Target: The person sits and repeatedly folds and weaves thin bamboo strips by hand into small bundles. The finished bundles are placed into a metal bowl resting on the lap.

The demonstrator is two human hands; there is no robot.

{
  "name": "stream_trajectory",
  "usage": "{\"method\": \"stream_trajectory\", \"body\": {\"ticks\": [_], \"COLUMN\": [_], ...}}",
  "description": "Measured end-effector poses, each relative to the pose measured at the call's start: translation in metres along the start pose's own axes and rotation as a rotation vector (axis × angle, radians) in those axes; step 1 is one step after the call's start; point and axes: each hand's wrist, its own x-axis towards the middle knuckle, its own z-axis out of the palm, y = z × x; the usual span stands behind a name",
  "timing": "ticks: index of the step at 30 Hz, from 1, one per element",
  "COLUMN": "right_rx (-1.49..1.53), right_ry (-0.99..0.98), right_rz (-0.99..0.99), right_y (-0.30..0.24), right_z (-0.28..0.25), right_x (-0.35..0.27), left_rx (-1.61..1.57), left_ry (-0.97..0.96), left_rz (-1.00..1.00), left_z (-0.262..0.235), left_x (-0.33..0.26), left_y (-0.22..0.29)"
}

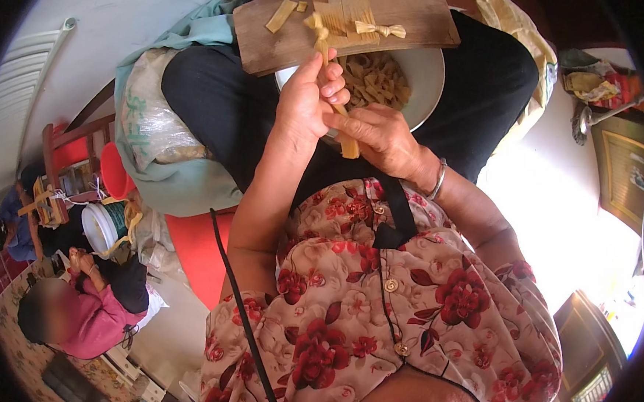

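While a brown wooden board [414, 15] is balanced across the lap, a round white bowl [426, 82] of tan folded pieces is seen beneath it; a long yellowish straw strip [335, 106] is pinched between the left hand [306, 100] and right hand [379, 134], above the bowl.

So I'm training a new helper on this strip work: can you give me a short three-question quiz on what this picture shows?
1. True or false: both hands hold the same tan strip.
2. Where does the wooden board lie: A) on the floor, B) across the white bowl on the lap, C) on a chair?
3. What fills the bowl?

Key:
1. True: the left hand pinches its upper part, the right hand its lower end.
2. B.
3. Short, folded tan strip pieces.
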Motion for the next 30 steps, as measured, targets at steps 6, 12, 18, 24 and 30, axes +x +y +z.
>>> {"method": "stream_trajectory", "body": {"ticks": [6,12,18,24,30], "right_rx": [0.288,-0.585,0.745,1.136,1.362], "right_ry": [0.146,0.16,0.392,0.547,0.356], "right_rz": [0.25,-0.069,0.549,0.779,0.774], "right_y": [-0.012,-0.01,0.026,0.034,0.022], "right_z": [-0.023,-0.032,0.002,0.006,-0.003], "right_x": [0.017,0.031,0.023,0.023,0.016], "left_rx": [0.751,2.181,2.06,1.955,1.881], "left_ry": [0.047,-0.102,0.084,-0.067,-0.147], "left_rz": [0.288,0.746,1.179,1.3,1.264], "left_z": [-0.012,0.019,0.024,0.026,0.02], "left_x": [-0.007,-0.036,-0.022,-0.018,-0.009], "left_y": [-0.014,-0.009,-0.016,-0.015,-0.006]}}
